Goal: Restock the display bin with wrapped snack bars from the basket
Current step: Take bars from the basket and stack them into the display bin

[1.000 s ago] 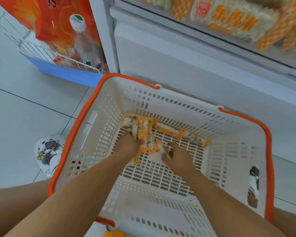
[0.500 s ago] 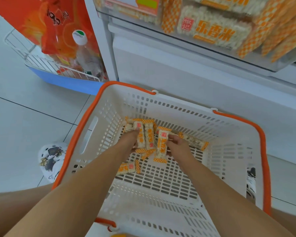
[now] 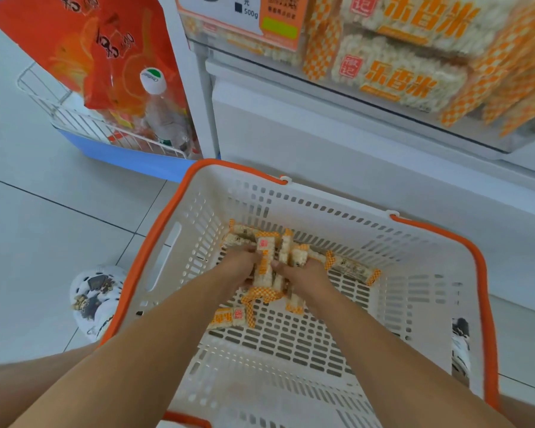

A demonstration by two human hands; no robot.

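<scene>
Pale floor tiles (image 3: 44, 242) and a white shop fixture frame a white perforated basket (image 3: 420, 291) with an orange rim, set on the floor at the fixture's foot. Wrapped snack bars (image 3: 267, 264), white with orange chequered ends, are bunched upright at the basket's centre between the left hand (image 3: 240, 268) and the right hand (image 3: 303, 274); the fingers of both curl round the bundle, pressing it from either side. Loose bars remain on the basket floor: one (image 3: 227, 318) near the left forearm, another (image 3: 354, 270) just right of the right hand, more at the far side of the bundle. The display bin (image 3: 464, 140), a clear tray on the fixture above and to the far right, already holds larger packs of the same brand.

Risks, as judged: the bundle is gripped only by side pressure, so middle bars could slide out on lifting, and slippery wrappers would add to this. Trailing wrapper ends may catch in the slotted floor. A hasty raise could strike the bin's front lip. Stray bars may be overlooked.
</scene>
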